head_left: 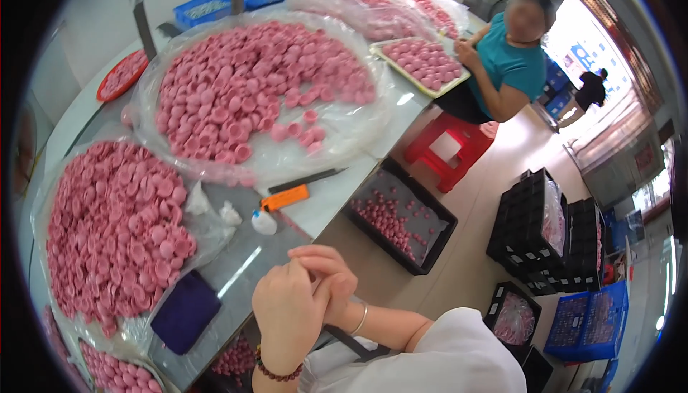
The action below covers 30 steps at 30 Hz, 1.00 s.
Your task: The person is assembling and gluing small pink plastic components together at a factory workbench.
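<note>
My left hand (285, 298), with a beaded bracelet at its wrist, is closed and pressed against my right hand (333, 278), just off the table's near edge. The right hand wears a bangle and is closed too, its fingers folded into the left. Whatever lies between them, if anything, is hidden. To the left, a heap of pink half-round shells (118, 228) lies on clear plastic. A larger heap of such shells (222, 85) sits farther back. Nearer my hands are a dark purple cloth (186, 312), an orange-handled cutter (285, 198), a dark slim tool (304, 180) and a small white lump (264, 222).
Below the table's right edge stands a black crate (405, 217) with pink balls. A person in teal (512, 63) works by a tray of pink pieces (423, 65), beside a red stool (448, 149). Stacked black crates (534, 224) and a blue crate (589, 321) stand right.
</note>
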Each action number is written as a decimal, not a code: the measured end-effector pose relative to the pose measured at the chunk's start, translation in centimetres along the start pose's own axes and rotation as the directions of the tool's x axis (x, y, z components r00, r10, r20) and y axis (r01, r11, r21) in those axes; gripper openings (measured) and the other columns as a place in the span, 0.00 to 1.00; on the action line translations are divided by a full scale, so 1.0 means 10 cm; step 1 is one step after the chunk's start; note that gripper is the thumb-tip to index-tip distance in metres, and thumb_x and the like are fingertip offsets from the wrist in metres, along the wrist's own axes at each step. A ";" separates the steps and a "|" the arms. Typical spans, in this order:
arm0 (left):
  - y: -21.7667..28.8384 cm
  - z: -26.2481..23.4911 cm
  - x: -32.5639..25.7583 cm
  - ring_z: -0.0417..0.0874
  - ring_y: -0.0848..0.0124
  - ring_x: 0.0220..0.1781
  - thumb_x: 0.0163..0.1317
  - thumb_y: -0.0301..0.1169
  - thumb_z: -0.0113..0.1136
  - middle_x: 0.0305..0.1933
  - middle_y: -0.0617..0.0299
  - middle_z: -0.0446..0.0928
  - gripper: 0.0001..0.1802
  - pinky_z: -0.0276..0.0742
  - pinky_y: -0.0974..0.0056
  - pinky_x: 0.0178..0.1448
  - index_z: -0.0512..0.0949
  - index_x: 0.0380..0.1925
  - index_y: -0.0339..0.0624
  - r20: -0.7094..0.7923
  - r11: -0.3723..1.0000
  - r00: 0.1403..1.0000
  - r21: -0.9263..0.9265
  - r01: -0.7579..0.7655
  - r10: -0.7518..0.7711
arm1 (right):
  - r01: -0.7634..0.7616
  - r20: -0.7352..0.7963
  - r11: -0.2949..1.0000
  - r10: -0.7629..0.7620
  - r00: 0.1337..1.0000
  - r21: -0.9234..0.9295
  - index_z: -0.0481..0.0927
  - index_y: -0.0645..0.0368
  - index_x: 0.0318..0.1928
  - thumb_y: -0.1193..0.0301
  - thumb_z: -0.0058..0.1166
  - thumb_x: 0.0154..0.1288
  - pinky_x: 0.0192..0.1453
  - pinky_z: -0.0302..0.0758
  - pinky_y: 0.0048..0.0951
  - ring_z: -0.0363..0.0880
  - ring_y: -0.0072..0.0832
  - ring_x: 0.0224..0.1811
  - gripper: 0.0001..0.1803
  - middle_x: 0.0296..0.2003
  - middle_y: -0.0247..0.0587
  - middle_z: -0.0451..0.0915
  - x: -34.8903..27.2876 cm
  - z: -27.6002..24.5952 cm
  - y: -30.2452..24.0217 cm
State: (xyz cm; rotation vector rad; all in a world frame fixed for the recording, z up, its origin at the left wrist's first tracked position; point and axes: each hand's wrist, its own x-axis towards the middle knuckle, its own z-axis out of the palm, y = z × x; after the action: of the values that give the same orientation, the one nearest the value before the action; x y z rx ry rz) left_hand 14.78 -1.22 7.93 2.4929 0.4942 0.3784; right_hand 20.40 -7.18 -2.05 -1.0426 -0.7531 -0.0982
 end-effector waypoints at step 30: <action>-0.61 0.01 -0.50 0.77 0.76 0.26 0.49 0.28 0.64 0.23 0.62 0.77 0.09 0.70 0.73 0.35 0.75 0.24 0.33 -0.154 0.771 0.953 -0.627 0.110 -0.262 | -0.088 -0.030 0.485 0.126 0.992 -0.870 0.80 0.62 0.43 0.79 0.43 0.55 0.22 0.60 0.21 0.61 0.15 0.16 0.16 0.14 0.37 0.64 0.99 -0.95 0.20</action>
State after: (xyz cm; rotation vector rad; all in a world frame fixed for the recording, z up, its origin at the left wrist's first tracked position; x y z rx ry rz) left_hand 8.80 1.31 3.53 1.7533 0.5956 0.6433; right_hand 33.60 -11.16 -0.21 -2.0951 -0.6562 -0.3908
